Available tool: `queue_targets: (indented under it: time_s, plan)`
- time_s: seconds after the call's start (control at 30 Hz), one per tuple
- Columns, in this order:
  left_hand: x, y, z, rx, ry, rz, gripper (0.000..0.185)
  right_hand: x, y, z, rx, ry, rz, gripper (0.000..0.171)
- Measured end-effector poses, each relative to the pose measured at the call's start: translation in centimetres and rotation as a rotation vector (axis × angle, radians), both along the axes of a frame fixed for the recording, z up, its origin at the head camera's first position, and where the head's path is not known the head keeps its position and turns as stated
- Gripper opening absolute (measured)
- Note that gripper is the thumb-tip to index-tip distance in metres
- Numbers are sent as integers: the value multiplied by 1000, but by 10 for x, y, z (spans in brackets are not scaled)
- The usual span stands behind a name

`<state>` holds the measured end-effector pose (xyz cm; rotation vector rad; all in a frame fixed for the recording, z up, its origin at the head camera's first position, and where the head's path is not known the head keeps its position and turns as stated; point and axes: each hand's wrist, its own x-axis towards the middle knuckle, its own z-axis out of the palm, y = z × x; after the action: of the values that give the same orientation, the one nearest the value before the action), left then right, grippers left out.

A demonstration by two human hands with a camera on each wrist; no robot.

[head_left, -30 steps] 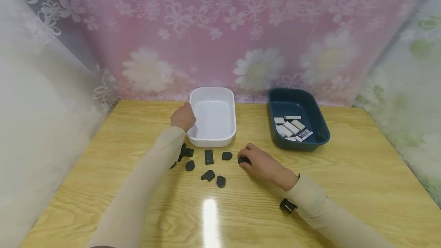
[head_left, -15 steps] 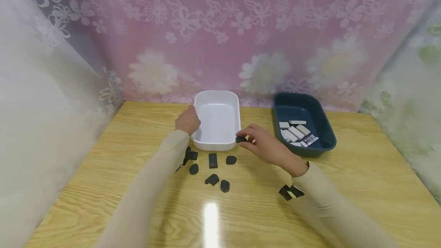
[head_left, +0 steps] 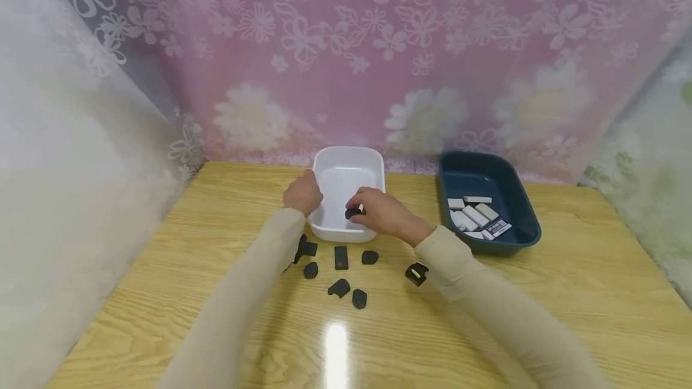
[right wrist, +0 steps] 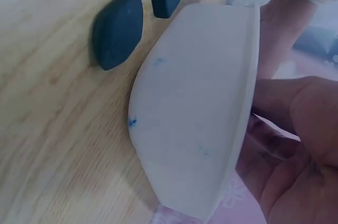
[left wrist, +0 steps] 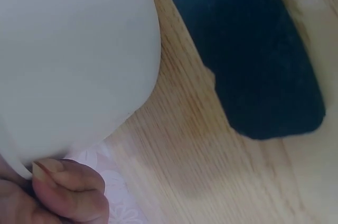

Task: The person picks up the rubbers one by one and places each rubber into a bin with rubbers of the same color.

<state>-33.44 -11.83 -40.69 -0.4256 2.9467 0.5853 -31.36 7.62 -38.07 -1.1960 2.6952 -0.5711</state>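
While left grip [head_left: 303, 193] holds tub [head_left: 346, 179], right grip [head_left: 381, 212] pinching chunk [head_left: 352, 213], clearest in head view

No text can be read. The flat block with a black-and-white printed label [head_left: 498, 229] in the dark blue plastic basin [head_left: 476, 180] and the black rectangular block [head_left: 341, 258] bear marks too small to decipher.

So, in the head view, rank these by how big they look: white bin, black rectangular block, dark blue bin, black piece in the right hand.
1. Dark blue bin
2. White bin
3. Black rectangular block
Unranked: the black piece, since the right hand partly covers it.
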Motion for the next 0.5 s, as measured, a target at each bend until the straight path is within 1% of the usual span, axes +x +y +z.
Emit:
queue_targets:
  time_s: [0.1,0.23,0.37,0.5]
  plan:
    - [1,1,0,-1,3,-1,41,-3,-4,-3,70,-31,-34,25]
    - [0,2,-2,0,-1,3,42,-3,-8,-6,137,-54,-78,25]
    - [0,2,-4,-5,-1,0,42,-1,-10,-7,166,-70,-97,24]
    - [-1,1,-4,-14,6,0,42,-1,-10,-7,175,-47,-94,22]
